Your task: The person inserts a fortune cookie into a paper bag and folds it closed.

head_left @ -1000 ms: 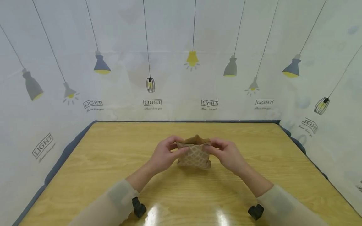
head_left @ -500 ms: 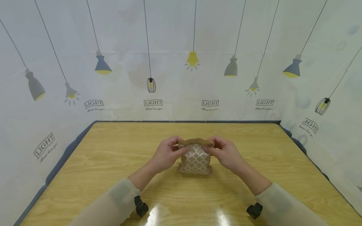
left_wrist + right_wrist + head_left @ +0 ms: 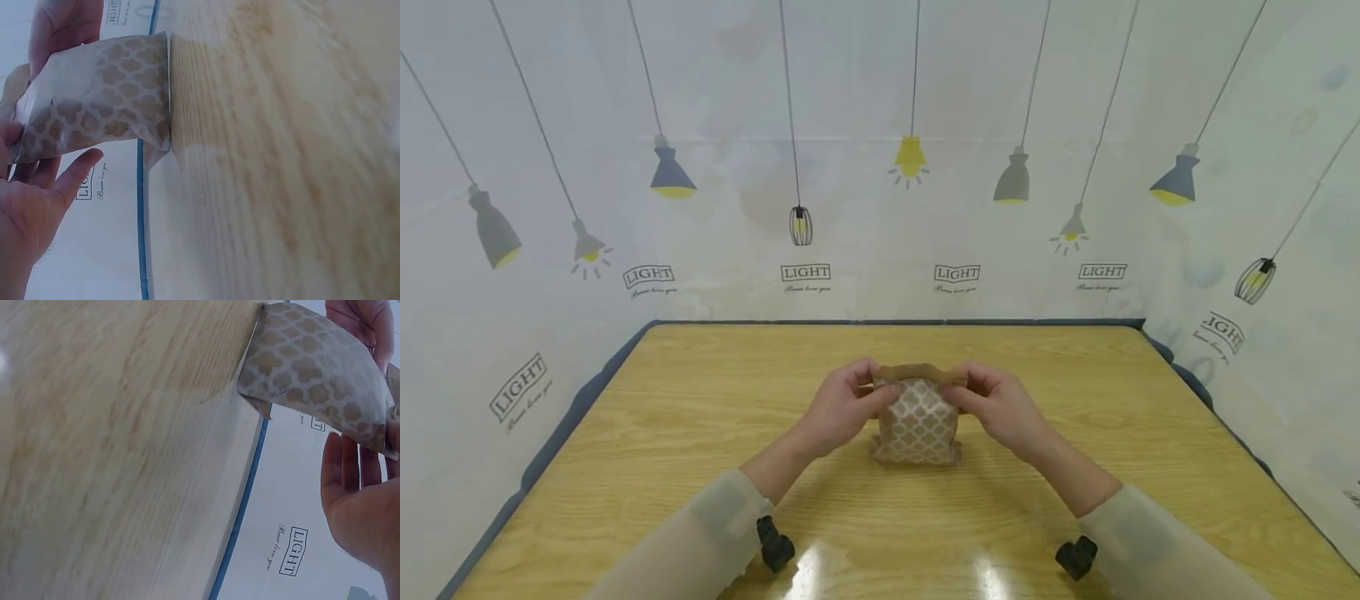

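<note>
A brown paper bag (image 3: 919,421) with a white lattice print stands upright on the wooden table, its top edge bent over toward the front. My left hand (image 3: 842,408) pinches the upper left corner between thumb and fingers. At the opposite upper corner, my right hand (image 3: 1006,412) pinches the paper the same way. The left wrist view shows the bag's patterned face (image 3: 106,94) and its bottom touching the table. In the right wrist view the bag (image 3: 312,369) bulges in the middle. Whatever is inside is hidden.
The wooden table (image 3: 715,375) extends around the bag on all sides. Behind it stands a pale wall (image 3: 865,233) printed with hanging lamps and "LIGHT" labels. A dark blue strip (image 3: 895,322) runs along the table's back edge. Small black devices (image 3: 775,546) sit at both wrists.
A second ago the bag's mouth gaped; now its top is flattened together and folded over to the front. Both hands keep their corners, and the patterned front faces me more upright.
</note>
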`<action>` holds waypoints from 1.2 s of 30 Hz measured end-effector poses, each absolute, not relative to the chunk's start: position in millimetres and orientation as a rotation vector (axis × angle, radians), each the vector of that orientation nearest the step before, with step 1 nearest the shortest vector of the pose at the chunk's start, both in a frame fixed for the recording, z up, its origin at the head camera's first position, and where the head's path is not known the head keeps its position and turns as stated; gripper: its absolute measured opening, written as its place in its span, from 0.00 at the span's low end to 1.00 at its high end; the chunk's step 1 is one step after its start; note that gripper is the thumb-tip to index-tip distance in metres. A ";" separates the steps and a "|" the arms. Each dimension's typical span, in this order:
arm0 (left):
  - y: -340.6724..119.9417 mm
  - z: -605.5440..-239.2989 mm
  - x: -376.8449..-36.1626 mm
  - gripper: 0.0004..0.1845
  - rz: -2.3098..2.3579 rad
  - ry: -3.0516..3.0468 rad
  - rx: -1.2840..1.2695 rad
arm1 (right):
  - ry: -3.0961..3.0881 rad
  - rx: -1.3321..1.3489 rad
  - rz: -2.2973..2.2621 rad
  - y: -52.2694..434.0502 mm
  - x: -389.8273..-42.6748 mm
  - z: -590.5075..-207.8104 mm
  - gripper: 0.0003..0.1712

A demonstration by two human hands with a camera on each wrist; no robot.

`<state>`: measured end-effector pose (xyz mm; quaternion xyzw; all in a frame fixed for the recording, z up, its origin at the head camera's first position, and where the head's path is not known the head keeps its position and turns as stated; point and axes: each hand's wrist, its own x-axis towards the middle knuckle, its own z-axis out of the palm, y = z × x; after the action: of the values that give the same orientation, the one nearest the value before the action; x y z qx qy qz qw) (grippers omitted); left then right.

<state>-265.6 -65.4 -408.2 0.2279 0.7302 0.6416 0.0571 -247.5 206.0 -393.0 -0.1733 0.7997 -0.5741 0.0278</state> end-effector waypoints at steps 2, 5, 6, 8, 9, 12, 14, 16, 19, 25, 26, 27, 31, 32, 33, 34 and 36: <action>-65.9 -409.3 -266.4 0.06 1.952 2.202 0.683 | 2.462 -0.498 -1.781 206.8 -248.1 -393.8 0.15; -66.7 -410.5 -267.2 0.07 1.960 2.178 0.653 | 2.446 -0.464 -1.791 208.8 -248.8 -394.8 0.17; -67.4 -411.3 -267.7 0.07 1.957 2.171 0.642 | 2.441 -0.458 -1.787 209.8 -248.8 -394.8 0.17; -69.2 -412.8 -268.6 0.06 1.958 2.151 0.629 | 2.428 -0.464 -1.781 212.0 -248.6 -394.9 0.18; -70.3 -413.8 -269.2 0.06 1.958 2.147 0.621 | 2.422 -0.467 -1.778 213.1 -248.5 -395.0 0.19; -73.8 -416.2 -269.9 0.07 1.956 2.154 0.622 | 2.387 -0.468 -1.778 215.6 -248.6 -395.5 0.20; -74.7 -416.3 -269.2 0.08 1.955 2.159 0.629 | 2.360 -0.459 -1.788 216.1 -248.7 -396.0 0.21; -74.9 -415.9 -268.2 0.09 1.953 2.161 0.641 | 2.341 -0.451 -1.801 216.1 -248.8 -396.6 0.22; -74.8 -415.4 -267.0 0.09 1.945 2.165 0.661 | 2.357 -0.452 -1.823 216.0 -248.0 -397.6 0.19; -77.0 -415.3 -267.7 0.19 1.937 2.175 0.714 | 2.386 -0.523 -1.826 218.1 -247.6 -398.5 0.18; -77.4 -415.1 -267.6 0.20 1.934 2.172 0.732 | 2.383 -0.542 -1.816 218.7 -247.8 -398.9 0.18; -78.2 -415.1 -267.3 0.20 1.929 2.169 0.754 | 2.379 -0.561 -1.805 219.2 -247.9 -399.2 0.19; -80.0 -413.4 -265.6 0.18 1.889 2.181 0.831 | 2.373 -0.659 -1.762 222.1 -247.6 -400.0 0.19; -80.0 -413.0 -265.6 0.18 1.881 2.183 0.845 | 2.372 -0.693 -1.755 223.0 -247.6 -400.3 0.20; -79.9 -412.4 -265.6 0.18 1.876 2.182 0.857 | 2.373 -0.726 -1.747 223.7 -247.6 -400.2 0.20; -80.0 -412.2 -265.7 0.18 1.870 2.179 0.867 | 2.372 -0.755 -1.741 224.2 -247.4 -400.5 0.20; -80.4 -411.9 -265.6 0.17 1.864 2.166 0.874 | 2.362 -0.811 -1.731 225.1 -247.8 -401.3 0.20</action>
<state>-265.6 -80.4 -411.9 0.2915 0.7227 0.6220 0.0765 -247.8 225.1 -401.3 -0.2666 0.7764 -0.5687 0.0514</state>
